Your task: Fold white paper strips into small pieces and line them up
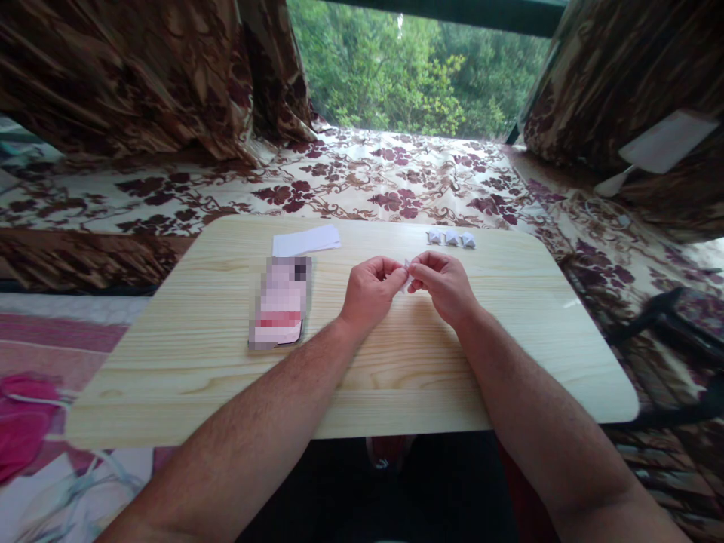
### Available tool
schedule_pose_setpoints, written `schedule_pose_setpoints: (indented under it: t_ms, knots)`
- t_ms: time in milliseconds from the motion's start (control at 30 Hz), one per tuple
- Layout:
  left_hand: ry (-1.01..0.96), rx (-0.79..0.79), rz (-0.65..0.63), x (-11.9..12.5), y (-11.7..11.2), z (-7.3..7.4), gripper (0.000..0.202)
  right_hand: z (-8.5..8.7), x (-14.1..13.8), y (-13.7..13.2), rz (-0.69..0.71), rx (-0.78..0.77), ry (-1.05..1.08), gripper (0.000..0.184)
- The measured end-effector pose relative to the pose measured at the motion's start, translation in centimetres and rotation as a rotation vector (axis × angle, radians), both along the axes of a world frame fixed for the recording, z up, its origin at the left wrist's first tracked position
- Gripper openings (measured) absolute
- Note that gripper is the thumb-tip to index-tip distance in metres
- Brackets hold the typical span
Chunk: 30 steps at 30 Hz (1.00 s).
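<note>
My left hand (372, 288) and my right hand (444, 280) meet above the middle of the table, fingertips close together. Between them they pinch a small piece of folded white paper (406, 279). Fingers cover much of it, so its exact shape is hard to make out. Beyond my right hand stand three small folded paper pieces (451, 237) in a row, white and pointed on top. Left of my hands, a small stack of white paper strips (305, 240) lies near the far edge.
A pinkish phone-like object (280, 302), partly pixelated, rests on the wooden table (186, 339) left of my hands. Behind the table are a flowered cloth (396, 181) and brown curtains (170, 68). A white lamp-like object (667, 143) stands at the right, and cables (84, 483) lie lower left.
</note>
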<state>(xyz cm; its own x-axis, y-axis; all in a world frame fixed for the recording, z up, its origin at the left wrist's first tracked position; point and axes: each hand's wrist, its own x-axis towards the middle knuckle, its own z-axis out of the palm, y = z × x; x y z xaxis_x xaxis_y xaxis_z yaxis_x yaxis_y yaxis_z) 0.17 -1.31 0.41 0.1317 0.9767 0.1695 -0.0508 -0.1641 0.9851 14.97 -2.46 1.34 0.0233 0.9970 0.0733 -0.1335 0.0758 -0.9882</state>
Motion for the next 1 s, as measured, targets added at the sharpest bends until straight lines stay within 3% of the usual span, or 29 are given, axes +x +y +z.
schedule_pose_setpoints:
  t_ms: [767,1000]
  knots:
    - [0.095,0.035,0.015,0.02,-0.16,0.07,0.022,0.14,-0.74,-0.29,-0.165,0.161,-0.288,0.012]
    - [0.125,0.04,0.015,0.02,-0.16,0.12,0.024,-0.02,-0.78,-0.15,-0.161,0.125,-0.246,0.012]
